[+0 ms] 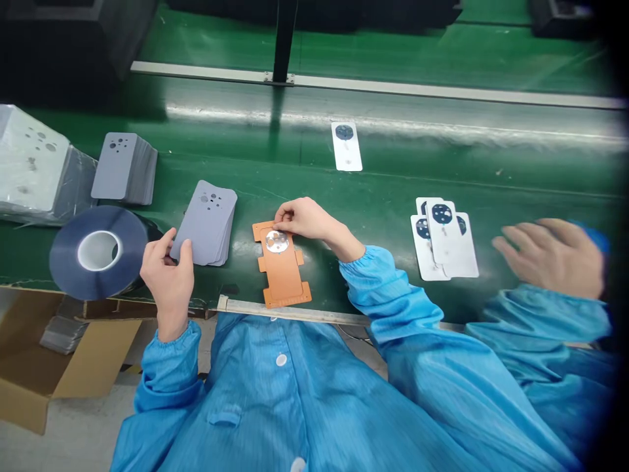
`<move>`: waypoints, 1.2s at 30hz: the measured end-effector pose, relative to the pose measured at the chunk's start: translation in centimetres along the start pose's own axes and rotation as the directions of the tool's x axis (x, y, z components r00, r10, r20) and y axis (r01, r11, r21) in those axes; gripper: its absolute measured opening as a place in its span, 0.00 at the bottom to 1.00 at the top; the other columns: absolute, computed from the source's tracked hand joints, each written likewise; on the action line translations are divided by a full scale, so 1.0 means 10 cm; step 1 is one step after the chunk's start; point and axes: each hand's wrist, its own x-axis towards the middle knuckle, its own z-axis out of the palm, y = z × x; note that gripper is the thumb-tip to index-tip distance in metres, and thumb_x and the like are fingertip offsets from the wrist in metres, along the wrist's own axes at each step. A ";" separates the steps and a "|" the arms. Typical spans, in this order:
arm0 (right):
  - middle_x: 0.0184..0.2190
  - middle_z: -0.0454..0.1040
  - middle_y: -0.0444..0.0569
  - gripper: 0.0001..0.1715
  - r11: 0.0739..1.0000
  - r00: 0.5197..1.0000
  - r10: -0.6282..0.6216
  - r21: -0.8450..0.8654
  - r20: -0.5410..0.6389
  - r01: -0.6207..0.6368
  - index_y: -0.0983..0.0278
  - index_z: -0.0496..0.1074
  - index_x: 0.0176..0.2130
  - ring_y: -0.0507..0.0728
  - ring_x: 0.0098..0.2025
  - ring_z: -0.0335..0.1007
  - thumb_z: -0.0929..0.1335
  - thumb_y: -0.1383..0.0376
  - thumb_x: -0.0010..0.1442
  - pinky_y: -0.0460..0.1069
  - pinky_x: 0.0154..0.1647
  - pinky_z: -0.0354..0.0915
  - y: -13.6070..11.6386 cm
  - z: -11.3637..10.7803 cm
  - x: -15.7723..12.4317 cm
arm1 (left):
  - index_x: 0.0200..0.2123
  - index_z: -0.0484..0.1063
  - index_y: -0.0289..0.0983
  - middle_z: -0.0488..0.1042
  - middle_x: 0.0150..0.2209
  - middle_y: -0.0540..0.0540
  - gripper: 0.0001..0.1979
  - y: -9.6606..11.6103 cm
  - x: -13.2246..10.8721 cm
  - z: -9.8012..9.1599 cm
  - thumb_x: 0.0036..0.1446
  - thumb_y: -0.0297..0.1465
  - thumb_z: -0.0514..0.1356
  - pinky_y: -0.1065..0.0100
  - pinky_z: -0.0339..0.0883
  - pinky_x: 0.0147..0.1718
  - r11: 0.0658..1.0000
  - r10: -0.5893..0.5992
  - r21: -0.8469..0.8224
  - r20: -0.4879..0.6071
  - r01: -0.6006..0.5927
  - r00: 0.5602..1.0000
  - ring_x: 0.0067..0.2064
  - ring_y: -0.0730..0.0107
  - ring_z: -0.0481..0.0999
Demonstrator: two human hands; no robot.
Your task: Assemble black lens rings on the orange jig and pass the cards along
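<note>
An orange fixture plate (284, 269) with a round silver opening lies on the green conveyor belt (373, 196) in front of me. My right hand (304, 219) rests on its top edge, fingers pinched together at the silver circle; what they hold is too small to see. My left hand (167, 265) grips the lower corner of a stack of grey punched sheets (206, 221) lying to the left of the fixture.
A dark film roll (95, 252) sits at the left, with more grey sheet stacks (122, 167) behind it. White cards with dark circles (445, 239) lie right; one card (346, 145) is farther back. Another person's hand (553, 252) reaches in at the right. A cardboard box (59, 360) is lower left.
</note>
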 end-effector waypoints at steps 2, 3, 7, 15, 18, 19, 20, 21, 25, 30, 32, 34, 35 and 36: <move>0.26 0.79 0.43 0.02 0.999 1.000 0.000 -0.038 0.023 0.001 0.63 0.80 0.33 0.52 0.30 0.73 0.74 0.67 0.59 0.48 0.36 0.60 -0.01 -0.01 0.02 | 0.54 0.80 0.36 0.80 0.45 0.43 0.20 0.06 0.00 -0.02 0.62 0.38 0.66 0.64 0.76 0.40 0.990 -0.064 -0.128 0.016 0.065 0.998 0.40 0.65 0.80; 0.26 0.79 0.43 0.02 0.998 0.999 0.003 -0.064 0.032 -0.001 0.63 0.80 0.33 0.52 0.29 0.73 0.75 0.67 0.59 0.49 0.36 0.60 -0.02 -0.01 0.02 | 0.52 0.79 0.36 0.80 0.45 0.43 0.19 0.09 0.00 -0.03 0.62 0.39 0.66 0.65 0.76 0.38 0.976 -0.106 -0.185 0.037 0.112 0.994 0.37 0.68 0.79; 0.26 0.79 0.43 0.01 0.985 0.999 -0.004 -0.170 0.040 0.011 0.63 0.81 0.33 0.53 0.29 0.72 0.76 0.67 0.59 0.49 0.35 0.60 -0.05 -0.02 0.04 | 0.50 0.73 0.36 0.80 0.38 0.47 0.21 0.20 -0.03 -0.09 0.61 0.43 0.67 0.69 0.73 0.27 0.878 -0.248 -0.374 0.180 0.299 0.952 0.25 0.76 0.73; 0.22 0.78 0.44 0.09 0.982 0.998 0.047 0.182 0.049 -0.055 0.64 0.79 0.31 0.52 0.25 0.73 0.77 0.61 0.58 0.48 0.31 0.64 0.09 -0.01 0.04 | 0.48 0.66 0.42 0.77 0.34 0.52 0.19 0.40 -0.44 -0.02 0.57 0.34 0.69 0.71 0.75 0.34 0.668 -0.192 -0.582 0.466 0.463 0.863 0.34 0.71 0.80; 0.23 0.78 0.47 0.14 0.936 0.996 0.087 0.341 0.010 -0.085 0.65 0.79 0.32 0.52 0.23 0.71 0.77 0.56 0.58 0.48 0.28 0.66 0.15 0.02 -0.02 | 0.52 0.65 0.42 0.78 0.38 0.50 0.23 0.43 -0.62 0.14 0.57 0.32 0.69 0.70 0.77 0.38 0.630 -0.135 -0.589 0.559 0.506 0.818 0.37 0.70 0.82; 0.25 0.79 0.48 0.16 0.918 0.995 0.102 0.388 -0.019 -0.087 0.66 0.79 0.34 0.51 0.24 0.71 0.76 0.55 0.59 0.48 0.28 0.67 0.16 0.02 -0.05 | 0.53 0.64 0.42 0.79 0.39 0.49 0.23 0.44 -0.67 0.20 0.57 0.32 0.68 0.69 0.77 0.38 0.624 -0.123 -0.585 0.581 0.518 0.804 0.38 0.69 0.82; 0.26 0.79 0.49 0.17 0.900 0.992 0.114 0.428 -0.051 -0.082 0.66 0.79 0.36 0.52 0.24 0.71 0.75 0.54 0.61 0.48 0.28 0.68 0.16 0.02 -0.08 | 0.53 0.64 0.42 0.79 0.41 0.48 0.23 0.44 -0.71 0.25 0.57 0.32 0.68 0.68 0.77 0.39 0.616 -0.116 -0.581 0.600 0.531 0.791 0.39 0.69 0.83; 0.28 0.80 0.50 0.18 0.886 0.989 0.124 0.458 -0.086 -0.071 0.66 0.80 0.38 0.52 0.25 0.71 0.74 0.52 0.62 0.48 0.29 0.69 0.15 0.02 -0.11 | 0.53 0.64 0.42 0.80 0.42 0.46 0.23 0.45 -0.74 0.30 0.57 0.33 0.68 0.68 0.77 0.39 0.607 -0.113 -0.579 0.615 0.544 0.780 0.39 0.69 0.83; 0.30 0.79 0.48 0.16 0.922 0.973 0.123 0.384 -0.193 -0.041 0.66 0.81 0.40 0.52 0.27 0.69 0.74 0.55 0.61 0.48 0.31 0.68 0.13 0.04 -0.24 | 0.54 0.63 0.41 0.80 0.43 0.45 0.24 0.47 -0.81 0.42 0.58 0.33 0.68 0.69 0.77 0.39 0.601 -0.105 -0.584 0.619 0.546 0.778 0.39 0.69 0.84; 0.26 0.77 0.44 0.09 0.965 0.972 0.122 0.253 -0.200 -0.069 0.65 0.79 0.35 0.51 0.27 0.66 0.74 0.61 0.58 0.48 0.32 0.63 0.14 0.15 -0.26 | 0.55 0.63 0.41 0.81 0.44 0.45 0.24 0.45 -0.83 0.43 0.59 0.32 0.67 0.68 0.77 0.41 0.635 -0.101 -0.593 0.572 0.495 0.814 0.40 0.69 0.84; 0.26 0.77 0.44 0.09 0.972 0.976 0.109 0.224 -0.189 -0.065 0.64 0.78 0.35 0.51 0.28 0.67 0.75 0.60 0.58 0.48 0.33 0.61 0.13 0.19 -0.22 | 0.55 0.63 0.41 0.81 0.46 0.44 0.24 0.43 -0.83 0.41 0.59 0.32 0.67 0.68 0.77 0.42 0.647 -0.109 -0.588 0.559 0.486 0.822 0.41 0.69 0.84; 0.26 0.77 0.43 0.09 0.985 0.977 0.105 0.154 -0.186 -0.077 0.64 0.78 0.34 0.51 0.27 0.68 0.75 0.60 0.58 0.48 0.32 0.59 0.11 0.20 -0.18 | 0.55 0.64 0.41 0.80 0.46 0.44 0.23 0.40 -0.83 0.40 0.59 0.32 0.67 0.69 0.77 0.42 0.661 -0.116 -0.584 0.541 0.472 0.833 0.41 0.70 0.84; 0.25 0.76 0.42 0.09 0.990 0.977 0.107 0.113 -0.182 -0.087 0.64 0.77 0.34 0.51 0.27 0.68 0.75 0.60 0.58 0.48 0.32 0.58 0.10 0.20 -0.17 | 0.55 0.64 0.41 0.80 0.46 0.45 0.23 0.39 -0.83 0.39 0.59 0.32 0.67 0.69 0.77 0.42 0.667 -0.118 -0.583 0.532 0.464 0.838 0.41 0.70 0.84; 0.25 0.76 0.42 0.08 0.992 0.979 0.108 0.076 -0.174 -0.096 0.63 0.77 0.33 0.51 0.27 0.68 0.75 0.61 0.58 0.48 0.31 0.58 0.08 0.19 -0.15 | 0.54 0.64 0.41 0.80 0.46 0.45 0.22 0.38 -0.83 0.38 0.60 0.32 0.67 0.70 0.77 0.42 0.672 -0.119 -0.581 0.526 0.458 0.842 0.42 0.70 0.84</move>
